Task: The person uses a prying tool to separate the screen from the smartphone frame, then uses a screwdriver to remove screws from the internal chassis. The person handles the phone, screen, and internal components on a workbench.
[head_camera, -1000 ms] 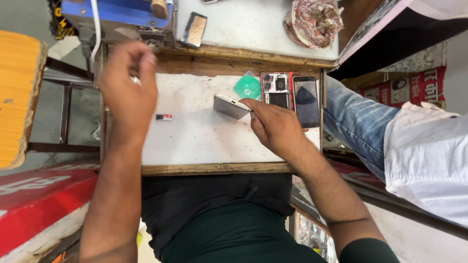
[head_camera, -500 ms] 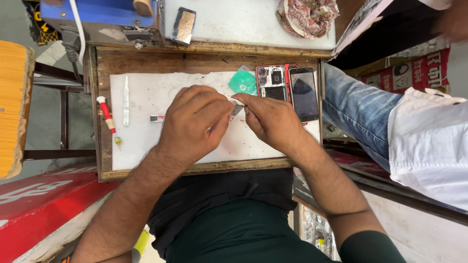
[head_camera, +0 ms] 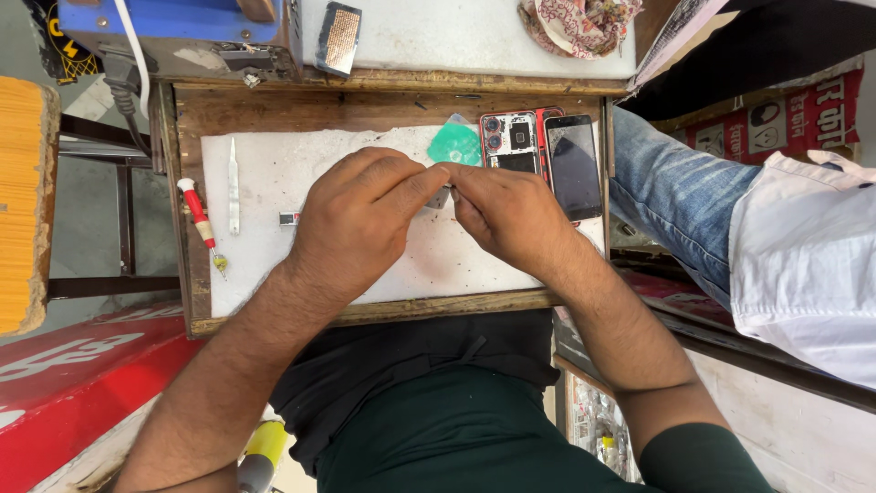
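- Head view: the left hand (head_camera: pixel 360 224) and right hand (head_camera: pixel 511 219) meet fingertip to fingertip over the white work mat (head_camera: pixel 265 265), together pinching a small grey part (head_camera: pixel 439 196), mostly hidden between them.
- Just beyond the right hand lie a green pick (head_camera: pixel 458 144), an opened phone (head_camera: pixel 511 141) and a dark phone screen (head_camera: pixel 575 164).
- Left of the left hand lie a red-handled screwdriver (head_camera: pixel 201 224) and tweezers (head_camera: pixel 234 187).

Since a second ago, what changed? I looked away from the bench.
The left hand came down from the table's far edge to meet the right hand over the small grey part. The right hand, opened phone and red screwdriver stayed.
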Demonstrator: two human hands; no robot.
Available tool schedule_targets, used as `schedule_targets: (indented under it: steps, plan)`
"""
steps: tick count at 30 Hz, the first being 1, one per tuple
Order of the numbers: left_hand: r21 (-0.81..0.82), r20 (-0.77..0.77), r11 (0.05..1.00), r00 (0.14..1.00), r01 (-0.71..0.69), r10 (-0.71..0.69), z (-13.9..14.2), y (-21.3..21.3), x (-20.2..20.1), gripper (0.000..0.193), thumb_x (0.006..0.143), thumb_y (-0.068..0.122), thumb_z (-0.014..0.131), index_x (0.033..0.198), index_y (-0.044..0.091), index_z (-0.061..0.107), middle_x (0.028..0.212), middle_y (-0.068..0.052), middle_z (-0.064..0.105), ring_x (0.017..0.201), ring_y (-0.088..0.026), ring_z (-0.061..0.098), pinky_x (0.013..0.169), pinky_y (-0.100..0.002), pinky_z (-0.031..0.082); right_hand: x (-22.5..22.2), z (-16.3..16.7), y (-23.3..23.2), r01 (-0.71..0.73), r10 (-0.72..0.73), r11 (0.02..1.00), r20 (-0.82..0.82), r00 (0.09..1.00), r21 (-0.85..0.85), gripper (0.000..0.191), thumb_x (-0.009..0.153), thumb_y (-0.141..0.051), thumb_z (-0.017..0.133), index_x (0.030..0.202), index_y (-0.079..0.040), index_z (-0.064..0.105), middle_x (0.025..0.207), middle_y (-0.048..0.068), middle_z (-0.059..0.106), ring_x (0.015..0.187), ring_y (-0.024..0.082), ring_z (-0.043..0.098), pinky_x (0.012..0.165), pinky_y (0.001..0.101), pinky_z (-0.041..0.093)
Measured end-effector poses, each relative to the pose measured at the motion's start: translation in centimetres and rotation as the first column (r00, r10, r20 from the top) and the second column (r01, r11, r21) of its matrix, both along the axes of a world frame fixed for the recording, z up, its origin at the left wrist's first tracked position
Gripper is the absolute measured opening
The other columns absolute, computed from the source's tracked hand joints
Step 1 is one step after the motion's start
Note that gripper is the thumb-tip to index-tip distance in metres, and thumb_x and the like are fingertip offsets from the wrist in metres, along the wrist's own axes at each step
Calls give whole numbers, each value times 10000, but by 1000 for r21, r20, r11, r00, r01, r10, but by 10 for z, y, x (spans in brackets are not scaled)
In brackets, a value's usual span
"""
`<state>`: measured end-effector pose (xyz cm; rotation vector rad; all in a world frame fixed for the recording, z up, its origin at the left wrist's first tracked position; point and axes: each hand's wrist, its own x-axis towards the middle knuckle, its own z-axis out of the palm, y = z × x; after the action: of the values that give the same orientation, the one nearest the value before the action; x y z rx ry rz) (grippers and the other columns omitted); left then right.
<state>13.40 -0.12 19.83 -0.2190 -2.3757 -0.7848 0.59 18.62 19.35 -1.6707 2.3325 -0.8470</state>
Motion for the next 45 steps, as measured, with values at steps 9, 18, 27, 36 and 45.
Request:
schedule_targets:
  steps: [9,18,27,36,45]
  plan:
    - [-95,-34,995,999,-24,21,-1,-3,1,265,852,-63,748,1105,17,745,1022,-83,687,994,-250,706,839,-366,611,-5,2,-5,-36,36,999,-17,999,-11,361,964,-34,635,1324,-59,621,1017,128,746,894,327,740,761,413,610]
    - [-183,-133,980,990,-72,48,-7,-3,4,222,894,35,803,1108,8,753,1032,-87,682,1009,-247,703,854,-375,618,-6,2,-11,-37,38,998,-31,999,43,348,983,-62,625,1330,-69,623,962,131,747,851,324,743,726,422,610]
    - [-248,-203,966,979,-75,24,-14,-6,1,196,939,32,808,1119,-18,749,1036,-91,671,1015,-239,706,874,-364,640,-7,-1,-14,-32,33,998,-22,999,46,327,989,-78,625,1316,-68,622,932,132,755,804,322,747,695,425,612]
    - [-461,-310,868,950,-187,41,-21,-6,0,93,972,26,804,1055,8,764,1060,-95,692,1071,-234,702,954,-380,646,-5,0,-22,-19,25,995,-59,998,93,333,1005,-127,627,1332,-68,609,919,139,757,800,339,744,690,455,605]
    - [-563,-234,819,972,-115,-25,-4,-16,-9,118,894,63,778,980,-3,731,976,-95,643,1015,-250,711,883,-361,636,-7,-2,-28,-10,15,996,-55,998,93,336,996,-134,631,1320,-49,604,900,156,748,770,348,734,677,457,601]
